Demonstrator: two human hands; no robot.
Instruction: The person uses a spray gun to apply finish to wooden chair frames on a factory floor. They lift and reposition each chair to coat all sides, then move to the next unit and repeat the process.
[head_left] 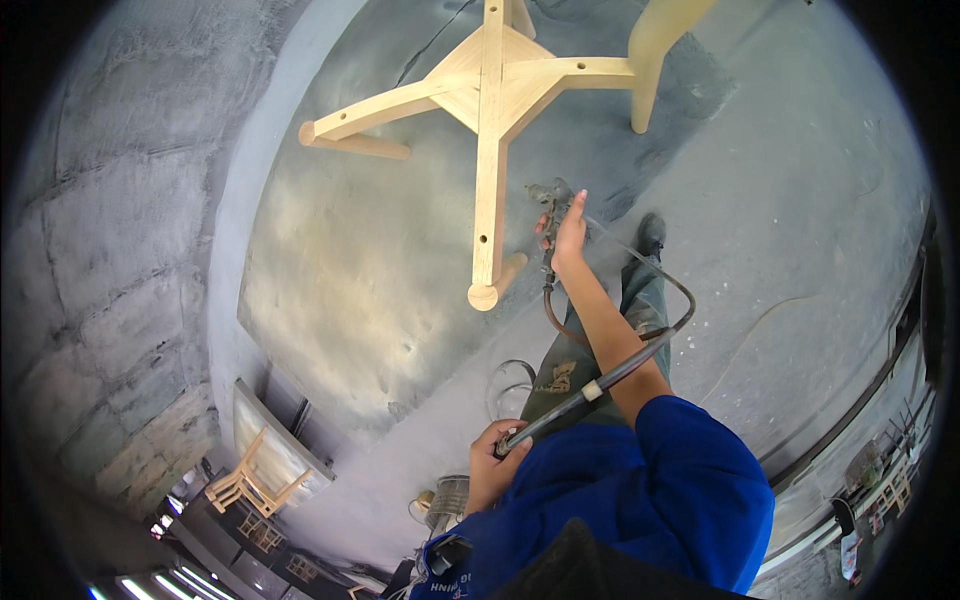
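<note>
Right hand (568,235) grip wrapped on spray gun (552,200), far centre, beside wooden frame (490,120) leg. Left hand (492,462) grip closed on hose (610,370), near. Risk: slack hose loop swings, touches frame; gun close, coat may run.

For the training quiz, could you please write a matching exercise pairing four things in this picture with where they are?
Things:
1. spray gun
2. hose
3. wooden frame
4. small chair

Places:
A. far off, lower left
B. in the right hand
C. gripped by the left hand
D. on the floor, legs up, ahead of the gun

Pairs: 1-B, 2-C, 3-D, 4-A
</note>
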